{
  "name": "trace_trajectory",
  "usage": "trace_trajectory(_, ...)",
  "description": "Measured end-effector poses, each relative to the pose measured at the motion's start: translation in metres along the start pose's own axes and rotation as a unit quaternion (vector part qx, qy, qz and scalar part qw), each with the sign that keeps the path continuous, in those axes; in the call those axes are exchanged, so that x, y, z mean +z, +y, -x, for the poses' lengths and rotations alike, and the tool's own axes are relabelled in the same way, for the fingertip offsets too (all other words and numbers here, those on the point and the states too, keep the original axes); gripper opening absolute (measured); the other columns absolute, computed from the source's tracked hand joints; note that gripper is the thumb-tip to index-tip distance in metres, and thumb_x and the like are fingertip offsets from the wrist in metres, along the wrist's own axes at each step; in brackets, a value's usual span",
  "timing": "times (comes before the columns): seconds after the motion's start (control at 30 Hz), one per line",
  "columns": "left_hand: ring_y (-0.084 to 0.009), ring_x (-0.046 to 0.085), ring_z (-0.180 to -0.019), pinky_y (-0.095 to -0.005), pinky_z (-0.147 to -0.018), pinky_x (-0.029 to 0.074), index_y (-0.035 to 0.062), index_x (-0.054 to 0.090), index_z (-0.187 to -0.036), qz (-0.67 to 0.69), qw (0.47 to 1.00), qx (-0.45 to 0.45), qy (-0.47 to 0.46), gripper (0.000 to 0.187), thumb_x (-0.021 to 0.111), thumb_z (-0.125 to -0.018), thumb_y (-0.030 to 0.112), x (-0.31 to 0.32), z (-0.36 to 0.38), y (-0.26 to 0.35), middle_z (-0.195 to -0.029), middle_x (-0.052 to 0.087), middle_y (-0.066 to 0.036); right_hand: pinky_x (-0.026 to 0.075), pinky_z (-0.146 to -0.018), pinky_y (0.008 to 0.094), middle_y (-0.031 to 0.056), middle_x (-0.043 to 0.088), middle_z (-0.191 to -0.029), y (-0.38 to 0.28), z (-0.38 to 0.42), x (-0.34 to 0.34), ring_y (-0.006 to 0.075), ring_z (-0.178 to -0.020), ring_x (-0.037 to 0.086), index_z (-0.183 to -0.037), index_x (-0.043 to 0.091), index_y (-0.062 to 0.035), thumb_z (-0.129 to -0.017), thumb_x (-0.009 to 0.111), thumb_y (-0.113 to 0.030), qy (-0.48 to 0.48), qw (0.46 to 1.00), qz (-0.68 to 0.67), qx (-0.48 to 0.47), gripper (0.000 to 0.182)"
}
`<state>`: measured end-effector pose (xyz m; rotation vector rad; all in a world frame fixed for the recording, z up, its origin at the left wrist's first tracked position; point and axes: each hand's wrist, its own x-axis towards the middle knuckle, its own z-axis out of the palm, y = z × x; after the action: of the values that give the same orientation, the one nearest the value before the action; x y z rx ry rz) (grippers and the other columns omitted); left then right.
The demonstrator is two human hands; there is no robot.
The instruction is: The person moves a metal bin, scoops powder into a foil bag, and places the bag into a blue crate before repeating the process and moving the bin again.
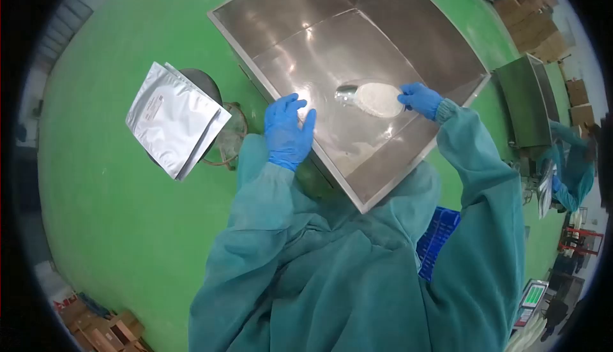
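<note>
Nearest the camera: teal smock sleeves, blue ribbed plastic crate edge just behind the right arm. Left hand, blue nitrile glove, fingers spread, rests flat on the near rim of the stainless hopper, holding nothing. Right hand, same glove, pinches the handle end of a clear scoop heaped with white powder. Scoop sits inside the hopper over its sloped floor, long axis roughly left-right, open mouth pointing left, handle right. Hopper is a square funnel, brushed steel, glossy reflections, faint powder dust on the near wall. Left of it, two flat silver foil pouches, matte, white labels, stacked askew on a round metal stand over green floor. Far right: another person's teal sleeve beside a second steel hopper; cardboard boxes beyond.
</note>
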<state>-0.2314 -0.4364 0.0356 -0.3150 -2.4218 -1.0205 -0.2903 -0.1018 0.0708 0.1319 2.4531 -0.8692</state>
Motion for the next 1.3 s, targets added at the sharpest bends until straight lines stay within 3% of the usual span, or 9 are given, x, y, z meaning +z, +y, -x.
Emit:
trace_trajectory(0.17, -0.0311, 0.052, -0.097, -0.0388, -0.084, 0.042, 0.0057, 0.06, -0.094, -0.102, 0.995, 0.006, -0.017, 0.025, 0.063, -0.071, 0.015, -0.088, 0.011, -0.072, -0.103, 0.057, -0.012, 0.043, -0.054, 0.0275, 0.006, 0.057, -0.066, 0.02, 0.058, -0.009, 0.0121, -0.059, 0.052, -0.078, 0.061, 0.001, -0.08, 0.055, -0.018, 0.045, 0.995, -0.091, -0.023, 0.02)
trace_trajectory(0.27, -0.0321, 0.053, -0.094, -0.0391, -0.081, 0.044, 0.0055, 0.06, -0.096, -0.312, 0.95, -0.03, 0.015, 0.028, 0.063, -0.07, 0.014, -0.148, 0.034, -0.14, -0.102, 0.057, -0.014, 0.042, -0.05, 0.0257, 0.0058, 0.057, -0.065, 0.035, 0.07, 0.004, 0.0119, -0.054, 0.051, -0.081, 0.061, 0.0011, -0.081, 0.055, -0.017, 0.048, 0.987, -0.153, 0.0, 0.019)
trace_trajectory(0.33, -0.0316, 0.055, -0.088, -0.0383, -0.075, 0.046, 0.0065, 0.059, -0.095, -0.341, 0.93, -0.097, -0.096, 0.026, 0.062, -0.069, 0.013, -0.171, 0.044, -0.161, -0.097, 0.059, -0.016, 0.041, -0.05, 0.0251, 0.0057, 0.057, -0.064, 0.033, 0.076, 0.014, 0.0117, -0.054, 0.051, -0.081, 0.062, 0.0008, -0.081, 0.055, -0.017, 0.054, 0.984, -0.17, -0.003, 0.019)
trace_trajectory(0.47, -0.0324, 0.057, -0.079, -0.0382, -0.07, 0.047, 0.008, 0.058, -0.093, -0.244, 0.939, -0.158, -0.184, 0.024, 0.061, -0.07, 0.013, -0.183, 0.051, -0.179, -0.089, 0.06, -0.016, 0.04, -0.049, 0.0251, 0.0056, 0.057, -0.063, 0.032, 0.078, 0.03, 0.0121, -0.052, 0.05, -0.079, 0.061, 0.001, -0.081, 0.054, -0.016, 0.058, 0.978, -0.201, 0.021, 0.018)
trace_trajectory(0.53, -0.0336, 0.058, -0.073, -0.041, -0.065, 0.047, 0.0092, 0.057, -0.089, -0.292, 0.933, -0.082, -0.196, 0.017, 0.06, -0.072, 0.013, -0.178, 0.05, -0.183, -0.08, 0.061, -0.016, 0.04, -0.048, 0.0252, 0.0059, 0.056, -0.062, 0.032, 0.077, 0.039, 0.0121, -0.051, 0.05, -0.078, 0.061, 0.001, -0.081, 0.054, -0.015, 0.063, 0.973, -0.22, 0.024, 0.018)
trace_trajectory(0.8, -0.0343, 0.06, -0.073, -0.0422, -0.065, 0.047, 0.0086, 0.062, -0.094, -0.19, 0.971, -0.105, -0.104, 0.02, 0.057, -0.075, 0.015, -0.192, 0.038, -0.197, -0.076, 0.062, -0.016, 0.042, -0.052, 0.0274, 0.0074, 0.056, -0.06, 0.029, 0.086, 0.057, 0.0133, -0.055, 0.053, -0.072, 0.059, 0.0023, -0.081, 0.054, -0.019, 0.054, 0.989, -0.135, -0.007, 0.024)
trace_trajectory(0.87, -0.0327, 0.061, -0.074, -0.0397, -0.068, 0.048, 0.0088, 0.063, -0.092, -0.16, 0.965, -0.145, -0.147, 0.018, 0.057, -0.077, 0.015, -0.194, 0.04, -0.193, -0.079, 0.063, -0.016, 0.043, -0.056, 0.0297, 0.0085, 0.057, -0.061, 0.025, 0.09, 0.059, 0.0151, -0.059, 0.054, -0.074, 0.06, 0.003, -0.08, 0.052, -0.021, 0.086, 0.994, -0.066, -0.019, 0.026)
trace_trajectory(1.07, -0.0286, 0.062, -0.074, -0.0358, -0.071, 0.049, 0.0081, 0.065, -0.09, -0.236, 0.958, -0.055, -0.155, 0.016, 0.059, -0.076, 0.012, -0.19, 0.041, -0.206, -0.079, 0.064, -0.015, 0.043, -0.062, 0.0315, 0.0104, 0.059, -0.065, 0.008, 0.096, 0.054, 0.0168, -0.062, 0.054, -0.079, 0.061, 0.0033, -0.08, 0.05, -0.021, 0.109, 0.993, -0.051, 0.011, 0.026)
trace_trajectory(1.3, -0.0163, 0.062, -0.068, -0.0298, -0.068, 0.048, 0.0026, 0.066, -0.093, -0.17, 0.945, -0.225, -0.164, 0.023, 0.067, -0.073, 0.015, -0.19, 0.027, -0.191, -0.08, 0.066, -0.009, 0.044, -0.064, 0.0304, 0.0103, 0.06, -0.067, 0.014, 0.093, 0.054, 0.0169, -0.064, 0.055, -0.09, 0.061, 0.0041, -0.081, 0.049, -0.019, 0.081, 0.991, -0.105, -0.001, 0.028)
